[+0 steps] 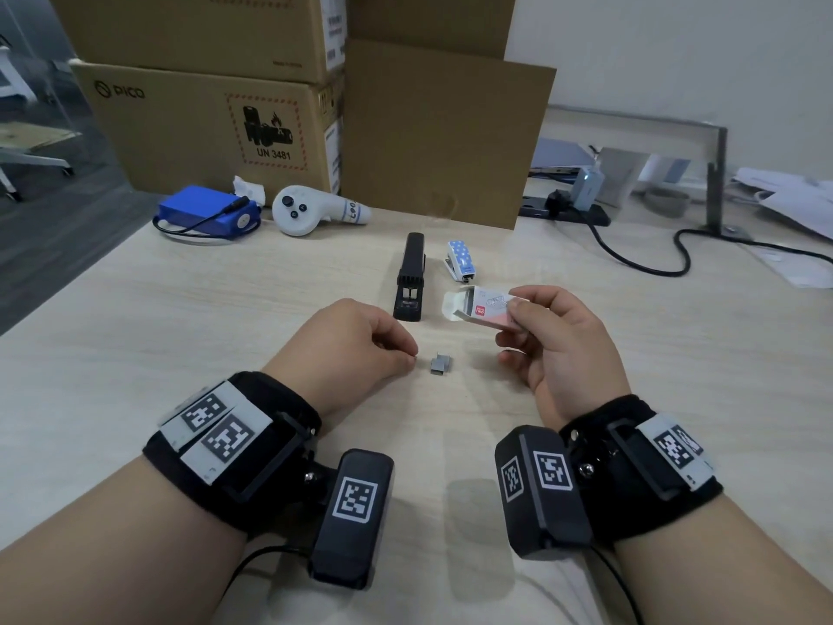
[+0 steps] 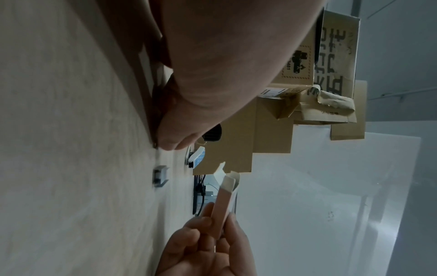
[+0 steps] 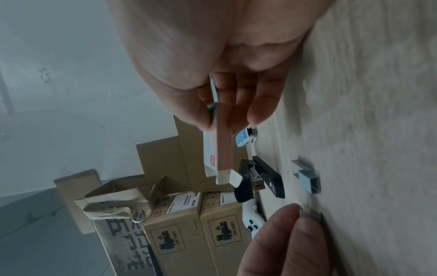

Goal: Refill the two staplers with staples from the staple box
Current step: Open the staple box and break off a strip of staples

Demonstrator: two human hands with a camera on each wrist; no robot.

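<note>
Between the hands, on the table (image 1: 180,331), lie loose staples (image 1: 439,364) — nearer the left hand (image 1: 356,349), curled, hard to tell if it holds anything. The right hand (image 1: 563,345) holds the staple box (image 1: 484,309).

a: what does the desk (image 1: 135,354) look like?
b: pale wood grain. brown cardboard boxes (image 1: 203,128) are stacked at its far edge, with a plain white wall (image 1: 676,47) behind them.
a: and off to the left?
b: grey floor (image 1: 54,227) and the white legs of a chair (image 1: 36,159).
a: to the right?
b: a metal frame (image 1: 716,173), loose papers (image 1: 793,200) and a black cable (image 1: 640,259). the light is soft and even.
</note>
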